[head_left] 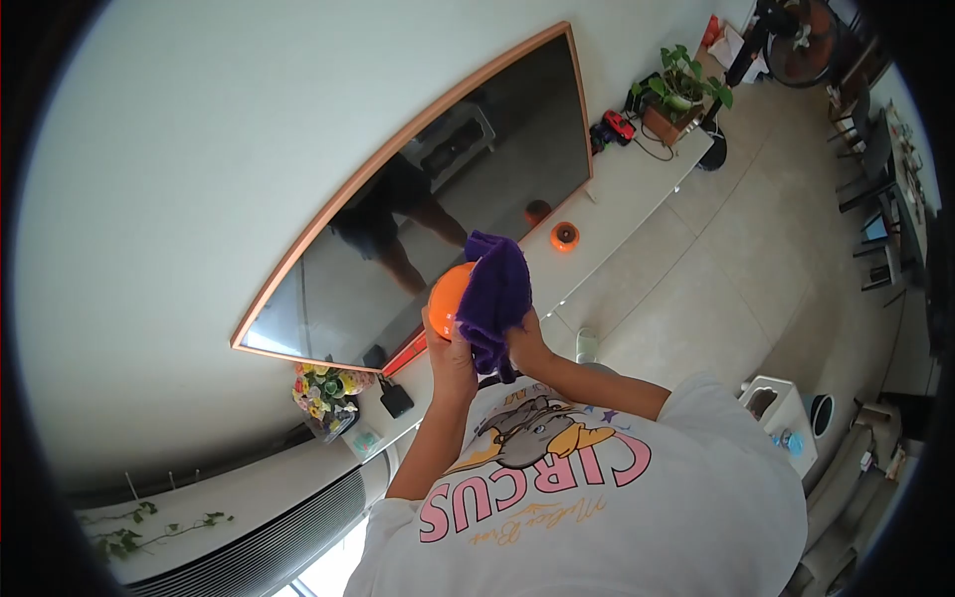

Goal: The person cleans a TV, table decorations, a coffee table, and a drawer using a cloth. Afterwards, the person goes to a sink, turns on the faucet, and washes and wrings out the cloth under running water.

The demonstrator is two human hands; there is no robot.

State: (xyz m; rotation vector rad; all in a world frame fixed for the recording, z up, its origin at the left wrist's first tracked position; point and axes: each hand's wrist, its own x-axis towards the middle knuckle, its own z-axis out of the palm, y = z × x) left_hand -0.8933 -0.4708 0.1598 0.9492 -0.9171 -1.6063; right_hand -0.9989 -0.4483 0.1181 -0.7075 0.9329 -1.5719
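Observation:
My left hand [448, 356] is wrapped around the lower side of a glossy, round orange vase [449, 298], held up in front of the television. A purple cloth [494, 294] lies against the vase's right side and hides part of it. Gripping the cloth from the right is my right hand [527, 341], its fingers largely covered by the fabric. On the white cabinet [637, 204] stands a smaller round orange pot [565, 237] with a dark opening on top, apart from both hands.
Behind my hands is a wood-framed television [497, 119]. A red toy car [618, 126] and a potted plant [680, 99] sit at the cabinet's far end. Flowers [326, 396] stand at the near left. A fan [796, 45] and a white cart [781, 418] are to the right.

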